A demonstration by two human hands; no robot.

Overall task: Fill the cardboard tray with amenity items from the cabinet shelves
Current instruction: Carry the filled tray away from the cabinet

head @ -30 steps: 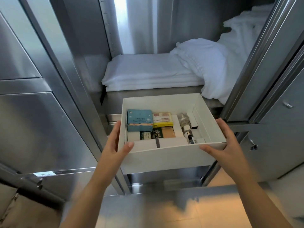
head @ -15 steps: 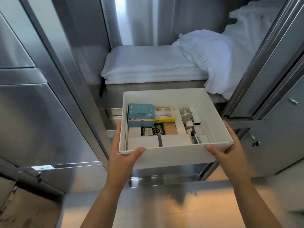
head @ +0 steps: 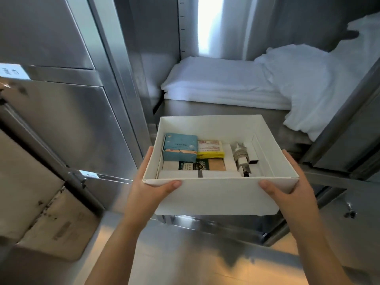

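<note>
Gripping cardboard tray (head: 216, 196) at both near corners: left hand (head: 148, 190) & right hand (head: 292, 190), thumbs curled over front wall, fingers round the sides. Tray sits btwn the hands. Inside, just beyond left thumb: blue packet (head: 180, 148), yellow packet (head: 209, 150) beside it. Folded white towels (head: 216, 85) well beyond fingertips.
</note>
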